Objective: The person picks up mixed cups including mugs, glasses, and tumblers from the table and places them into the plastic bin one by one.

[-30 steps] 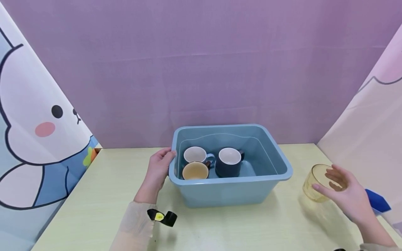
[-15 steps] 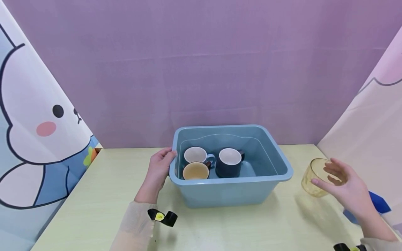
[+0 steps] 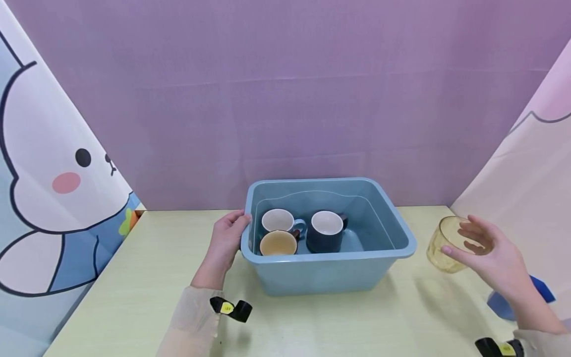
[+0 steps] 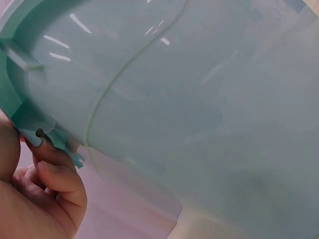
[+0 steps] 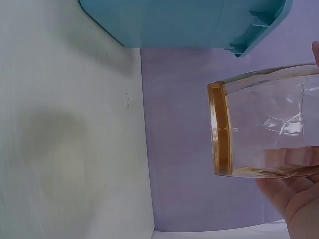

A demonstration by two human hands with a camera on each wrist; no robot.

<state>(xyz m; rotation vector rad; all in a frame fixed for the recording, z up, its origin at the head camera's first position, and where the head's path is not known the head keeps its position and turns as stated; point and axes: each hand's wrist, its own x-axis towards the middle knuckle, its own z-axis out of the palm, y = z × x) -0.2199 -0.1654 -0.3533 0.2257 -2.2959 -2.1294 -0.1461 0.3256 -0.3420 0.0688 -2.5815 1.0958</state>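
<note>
My left hand (image 3: 227,238) grips the left rim of a blue plastic basin (image 3: 316,275), thumb on top; in the left wrist view its fingers (image 4: 62,181) curl under that rim. Inside the basin stand a white mug with a light blue handle (image 3: 277,218), a mug with a tan inside (image 3: 277,244) and a dark navy mug (image 3: 324,239) with a white inside. Right of the basin, my right hand (image 3: 495,255) holds an amber glass tumbler (image 3: 439,250) between thumb and fingers. The tumbler (image 5: 264,124) is raised off the table, slightly tilted.
A dark blue object (image 3: 501,303), partly hidden by the right forearm, lies near the table's right edge. Behind the basin hangs a purple cloth (image 3: 312,99). A printed cartoon cloth (image 3: 40,198) hangs at the left, and a pale one (image 3: 531,198) at the right.
My right hand has lifted the tumbler up from the table, and its shadow has moved away from it. The left hand, basin and mugs have stayed in place.
</note>
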